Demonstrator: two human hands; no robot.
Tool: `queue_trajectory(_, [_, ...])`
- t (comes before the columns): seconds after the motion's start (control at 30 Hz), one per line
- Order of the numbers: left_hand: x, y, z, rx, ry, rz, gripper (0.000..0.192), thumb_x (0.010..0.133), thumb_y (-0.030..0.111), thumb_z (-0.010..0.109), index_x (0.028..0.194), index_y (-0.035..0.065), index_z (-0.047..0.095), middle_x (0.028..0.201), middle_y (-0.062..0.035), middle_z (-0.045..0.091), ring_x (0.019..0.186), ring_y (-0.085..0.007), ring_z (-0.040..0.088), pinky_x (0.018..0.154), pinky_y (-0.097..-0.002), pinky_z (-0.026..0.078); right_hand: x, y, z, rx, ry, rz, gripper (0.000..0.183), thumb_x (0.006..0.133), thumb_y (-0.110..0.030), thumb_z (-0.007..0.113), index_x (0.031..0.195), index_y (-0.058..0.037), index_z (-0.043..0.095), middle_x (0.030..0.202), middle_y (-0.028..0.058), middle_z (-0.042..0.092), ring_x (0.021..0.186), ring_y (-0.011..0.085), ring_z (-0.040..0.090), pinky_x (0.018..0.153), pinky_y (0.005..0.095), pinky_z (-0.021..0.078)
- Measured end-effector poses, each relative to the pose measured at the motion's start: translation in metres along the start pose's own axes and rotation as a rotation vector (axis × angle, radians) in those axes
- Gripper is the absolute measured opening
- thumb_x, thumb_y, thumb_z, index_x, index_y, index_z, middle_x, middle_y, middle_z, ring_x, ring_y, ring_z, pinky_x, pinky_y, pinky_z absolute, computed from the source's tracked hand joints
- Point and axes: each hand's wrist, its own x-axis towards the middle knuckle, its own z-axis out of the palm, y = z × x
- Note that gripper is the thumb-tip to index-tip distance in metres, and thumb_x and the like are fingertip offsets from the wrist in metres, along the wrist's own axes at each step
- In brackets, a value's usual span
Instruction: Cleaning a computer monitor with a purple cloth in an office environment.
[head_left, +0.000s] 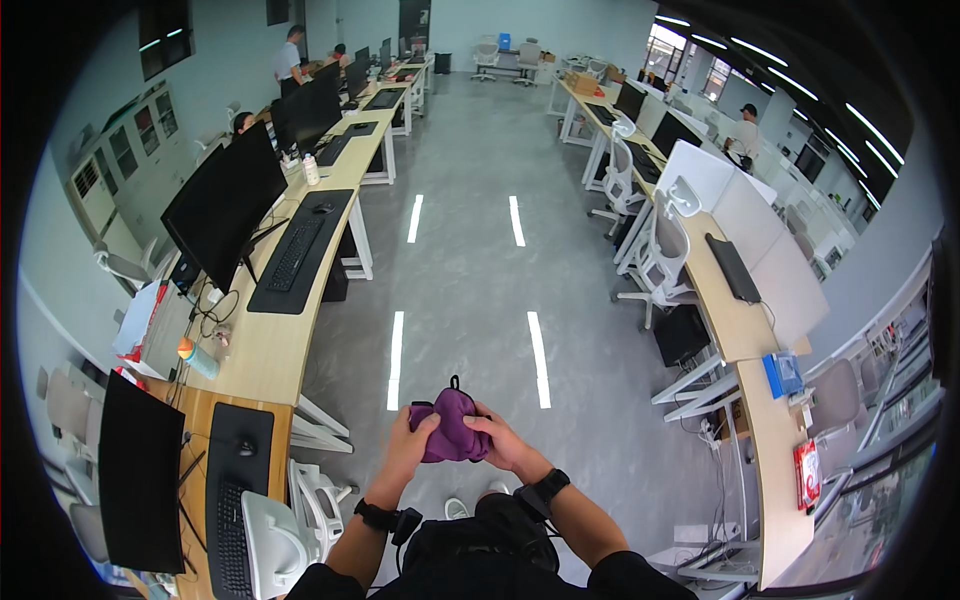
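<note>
A purple cloth bundle (454, 429) with black edging is held up in front of my body, above the grey floor. At its top a small black loop (454, 382) sticks out. My left hand (413, 437) grips its left side, thumb lying across the front. On the opposite side my right hand (497, 436) holds it the same way, thumb pressed on the fabric. The fingers behind the cloth are hidden. Whether it is a folded pouch or a loose cloth, I cannot tell. Both wrists wear black straps with small devices.
Desks with monitors (229, 202) line the left, and a white chair (281, 536) stands close by my left arm. To the right are more desks (772, 450), mesh chairs (664, 247) and a blue box (782, 374). Several people are farther off. Grey floor (465, 277) runs between the rows.
</note>
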Motion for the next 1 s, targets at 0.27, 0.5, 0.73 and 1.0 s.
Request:
queue_trajectory(0.27, [0.123,-0.002,-0.012,0.054,0.077,0.007,0.042,0.083,0.016,0.076,0.116,-0.0036,0.059,0.104,-0.0118,0.068,0.094,-0.0179,0.065,0.085,-0.0319,0.053,0.129,-0.050,-0.034,-0.004,-0.035,0.070,0.068,0.088,-0.020,0.074,0.142,0.0005,0.039,0.132,0.0150,0.053,0.120,0.0241,0.057,0.102,0.0378,0.0491])
queue_trajectory(0.5, [0.242,0.035,-0.032,-0.056,0.161,-0.006,0.035,0.086,0.011,0.071,0.116,-0.0056,0.064,0.103,-0.0102,0.071,0.091,-0.0169,0.067,0.084,-0.0314,0.055,0.282,-0.116,-0.060,-0.048,-0.118,0.222,0.065,0.085,-0.016,0.075,0.138,0.0049,0.045,0.124,0.0154,0.060,0.110,0.0247,0.063,0.096,0.0379,0.0531])
queue_trajectory(0.73, [0.321,0.074,-0.064,-0.319,0.272,0.002,0.032,0.087,0.010,0.072,0.115,-0.0034,0.065,0.103,-0.0079,0.071,0.091,-0.0141,0.066,0.085,-0.0288,0.052,0.406,-0.167,-0.048,-0.017,-0.256,0.347,0.061,0.084,-0.009,0.069,0.139,0.0065,0.046,0.128,0.0175,0.060,0.113,0.0261,0.063,0.100,0.0396,0.0523])
queue_trajectory(1.0, [0.422,0.081,-0.137,-0.289,0.419,0.057,0.036,0.088,0.013,0.074,0.118,-0.0030,0.062,0.106,-0.0088,0.070,0.095,-0.0146,0.066,0.086,-0.0288,0.052,0.549,-0.173,-0.014,0.045,-0.352,0.450,0.063,0.087,-0.012,0.067,0.143,0.0023,0.042,0.133,0.0169,0.058,0.118,0.0273,0.061,0.103,0.0406,0.0505])
